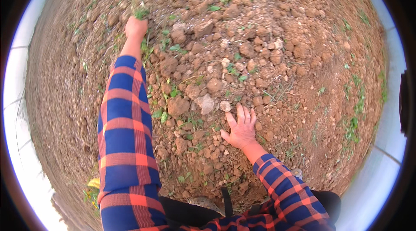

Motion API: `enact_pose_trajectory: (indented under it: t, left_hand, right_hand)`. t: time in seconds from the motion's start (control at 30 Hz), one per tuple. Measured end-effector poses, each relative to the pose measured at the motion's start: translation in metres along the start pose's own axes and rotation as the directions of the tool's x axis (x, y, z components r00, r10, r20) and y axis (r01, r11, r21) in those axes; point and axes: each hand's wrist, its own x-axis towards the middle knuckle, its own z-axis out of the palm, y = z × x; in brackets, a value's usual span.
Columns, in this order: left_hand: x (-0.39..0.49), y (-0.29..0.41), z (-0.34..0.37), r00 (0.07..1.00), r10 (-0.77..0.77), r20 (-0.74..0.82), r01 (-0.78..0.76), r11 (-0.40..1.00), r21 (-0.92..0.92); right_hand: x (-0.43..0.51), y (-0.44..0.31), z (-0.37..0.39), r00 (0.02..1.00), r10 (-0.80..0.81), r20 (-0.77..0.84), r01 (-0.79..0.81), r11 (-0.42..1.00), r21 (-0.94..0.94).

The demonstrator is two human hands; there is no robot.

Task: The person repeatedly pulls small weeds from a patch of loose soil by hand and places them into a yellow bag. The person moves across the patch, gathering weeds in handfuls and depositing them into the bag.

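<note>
My left hand reaches far out over the cloddy brown soil. It is closed in a fist around a small tuft of green weeds, and the fingertips are hidden beneath. My right hand lies palm down on the ground nearer to me, fingers apart, with nothing held. A small pale stone sits just beyond its index finger. Left of that stone is a larger light grey clod. Plaid sleeves cover both my arms.
Brown clods and stones lie all around. Green weeds grow at the right, with loose leaves among the clods. A yellow item lies at lower left. Pale paving borders the soil at right. A strap hangs near my knees.
</note>
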Motion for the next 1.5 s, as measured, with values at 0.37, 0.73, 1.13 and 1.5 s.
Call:
enact_pose_trajectory:
  t: [0.37,0.73,1.13,1.5]
  left_hand:
    - [-0.055,-0.029,-0.076,0.943,-0.241,0.228,0.307,0.376,-0.874]
    - [-0.118,-0.18,-0.133,0.919,0.154,0.362,0.064,0.85,-0.523]
    - [-0.179,-0.146,-0.212,0.85,-0.031,0.525,0.326,0.815,-0.479]
    - [-0.368,-0.179,-0.399,0.991,-0.13,-0.019,0.075,0.681,-0.729]
  right_hand:
    - [0.0,0.0,-0.001,1.0,0.02,0.008,-0.02,1.0,0.007]
    - [0.002,-0.002,-0.003,0.997,-0.007,-0.076,0.004,0.999,-0.044]
    - [-0.002,-0.007,-0.004,0.996,-0.024,-0.086,0.02,0.998,-0.052]
    - [-0.007,-0.004,0.002,0.986,-0.067,-0.151,0.056,0.996,-0.073]
